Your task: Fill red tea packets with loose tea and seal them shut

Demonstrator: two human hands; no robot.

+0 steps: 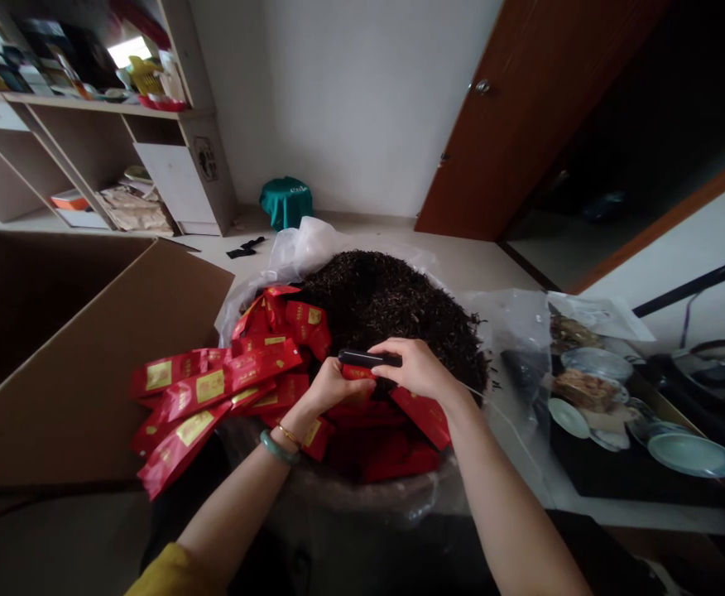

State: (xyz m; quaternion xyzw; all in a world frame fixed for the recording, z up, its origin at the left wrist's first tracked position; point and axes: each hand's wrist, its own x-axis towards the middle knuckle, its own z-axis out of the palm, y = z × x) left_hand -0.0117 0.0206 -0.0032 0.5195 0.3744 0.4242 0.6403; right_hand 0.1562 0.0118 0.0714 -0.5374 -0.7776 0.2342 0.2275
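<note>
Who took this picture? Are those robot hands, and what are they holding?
No robot here! These are a person's own bare hands. The camera sits on the person's head, looking forward and down, so you see roughly what they see.

The left hand, with a green bracelet on its wrist, holds a red packet. The right hand holds a slim black tool at that packet's upper edge. I can't tell exactly what the tool is.

Behind the hands is a heap of dark, dry-looking bits, with clear plastic around it. More red packets are piled on the left, beside a big cardboard box.
</note>
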